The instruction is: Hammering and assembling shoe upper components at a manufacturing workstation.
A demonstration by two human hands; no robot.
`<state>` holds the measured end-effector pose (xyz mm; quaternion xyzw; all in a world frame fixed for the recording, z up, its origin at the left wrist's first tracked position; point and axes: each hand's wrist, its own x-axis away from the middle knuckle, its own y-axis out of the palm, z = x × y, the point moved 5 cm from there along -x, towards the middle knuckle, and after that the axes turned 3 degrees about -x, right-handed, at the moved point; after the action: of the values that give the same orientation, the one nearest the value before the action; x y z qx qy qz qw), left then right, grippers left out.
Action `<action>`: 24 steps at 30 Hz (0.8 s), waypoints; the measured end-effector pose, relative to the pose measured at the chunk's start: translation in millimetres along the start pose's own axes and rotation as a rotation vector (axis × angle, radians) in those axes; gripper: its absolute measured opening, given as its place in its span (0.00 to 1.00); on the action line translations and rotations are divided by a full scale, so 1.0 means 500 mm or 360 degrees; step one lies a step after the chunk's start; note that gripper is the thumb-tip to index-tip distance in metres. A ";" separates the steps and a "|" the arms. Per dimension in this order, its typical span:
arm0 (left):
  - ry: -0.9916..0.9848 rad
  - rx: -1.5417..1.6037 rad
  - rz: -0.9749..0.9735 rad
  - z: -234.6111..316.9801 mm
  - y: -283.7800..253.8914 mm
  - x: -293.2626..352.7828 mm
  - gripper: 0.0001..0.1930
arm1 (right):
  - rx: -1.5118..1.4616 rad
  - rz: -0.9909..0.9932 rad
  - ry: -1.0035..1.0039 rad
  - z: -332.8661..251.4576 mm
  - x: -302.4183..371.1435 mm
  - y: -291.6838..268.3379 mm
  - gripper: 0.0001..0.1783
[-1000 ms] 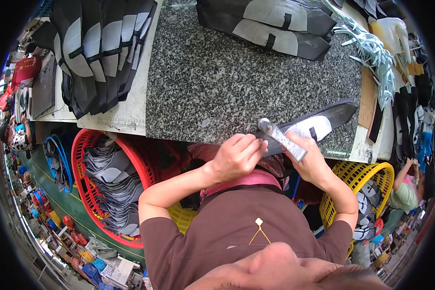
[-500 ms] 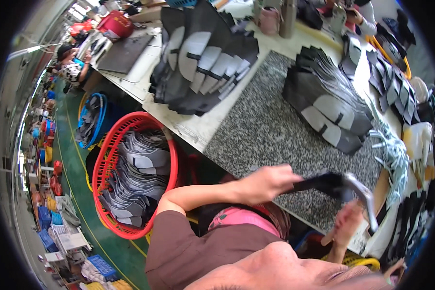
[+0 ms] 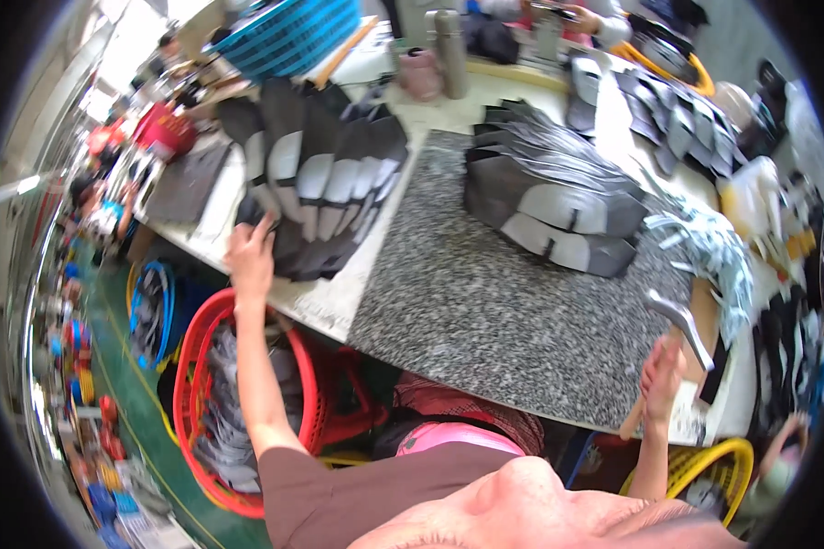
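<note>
While my left hand [image 3: 250, 259] presses fingers onto the thin, floppy black-and-grey cut pieces [image 3: 316, 188] at the surface's left edge, my right hand [image 3: 661, 377] grips the hammer [image 3: 676, 322].

Speckled granite slab [image 3: 485, 311], frame centre, on pale workbench [image 3: 330, 306]; carries fanned grey-black shoe-upper pieces [image 3: 558, 197], upper centre.

Your left hand [image 3: 250, 256] rests on the near edge of a fanned stack of black-and-grey shoe pieces [image 3: 316, 188] lying flat on the bench. Your right hand [image 3: 661, 377] grips a wooden-handled hammer [image 3: 676, 331], metal head up.
</note>
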<state>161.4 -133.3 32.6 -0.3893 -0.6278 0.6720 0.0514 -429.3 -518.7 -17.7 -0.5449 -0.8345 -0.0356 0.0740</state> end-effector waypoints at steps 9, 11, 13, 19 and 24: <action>0.0875 0.0999 0.0248 0.584 -0.116 -0.075 0.26 | 0.0219 -0.0384 -0.0411 -0.113 -0.179 0.223 0.28; 0.1011 0.0933 0.0287 0.676 -0.094 -0.092 0.32 | 0.0678 -0.0390 -0.0802 -0.154 -0.237 0.281 0.29; 0.1058 0.0901 0.0342 0.756 -0.074 -0.117 0.32 | 0.0931 -0.0352 -0.0839 -0.164 -0.292 0.309 0.27; 0.0970 0.0758 0.0072 0.864 -0.026 -0.072 0.12 | 0.1358 -0.0773 -0.0873 -0.222 -0.353 0.345 0.25; 0.1039 0.0990 -0.0059 0.865 -0.089 -0.021 0.10 | 0.1484 -0.0827 -0.0999 -0.244 -0.365 0.324 0.26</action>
<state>-104.3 -477.5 36.9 -0.5356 -0.3538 0.6698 0.3732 -198.7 -635.2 69.8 -0.2186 -0.8496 0.4779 0.0443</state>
